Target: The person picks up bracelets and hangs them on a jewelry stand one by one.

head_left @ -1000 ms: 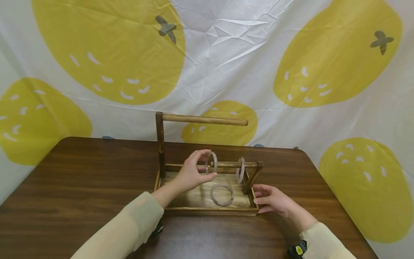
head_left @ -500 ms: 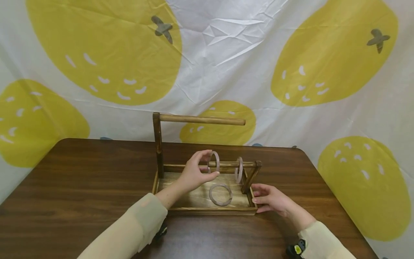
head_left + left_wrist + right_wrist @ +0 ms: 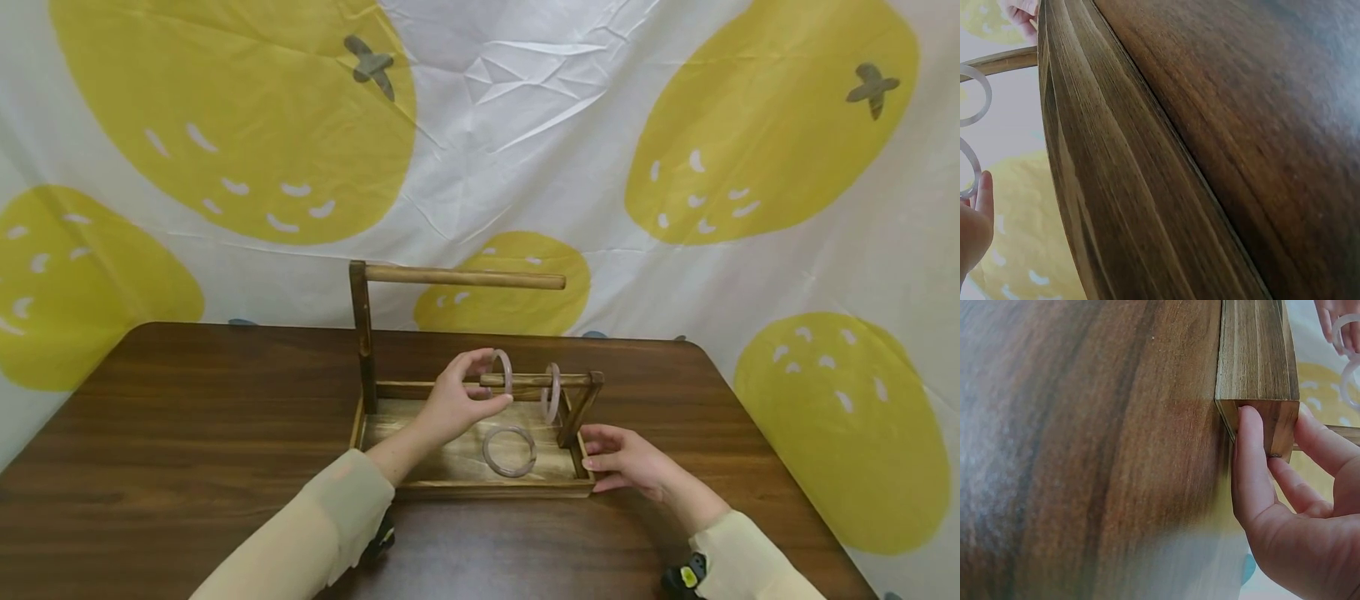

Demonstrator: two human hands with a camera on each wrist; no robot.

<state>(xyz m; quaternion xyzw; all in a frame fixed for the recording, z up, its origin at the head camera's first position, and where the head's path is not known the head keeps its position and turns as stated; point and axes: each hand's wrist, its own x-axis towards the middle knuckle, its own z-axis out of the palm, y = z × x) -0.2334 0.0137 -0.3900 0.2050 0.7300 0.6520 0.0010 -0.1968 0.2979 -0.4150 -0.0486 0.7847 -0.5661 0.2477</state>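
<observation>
there are three bangles [image 3: 556, 393], two hands [image 3: 454, 403], one wooden rack [image 3: 495, 490] and one table [image 3: 225, 433].

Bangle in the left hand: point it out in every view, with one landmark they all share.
Head: the bangle is just right of and below centre.
Left wrist: left edge, cut off, lower of two bangles.
Right wrist: top right, cut off, upper of two.
Shared landmark: the tray.
</observation>
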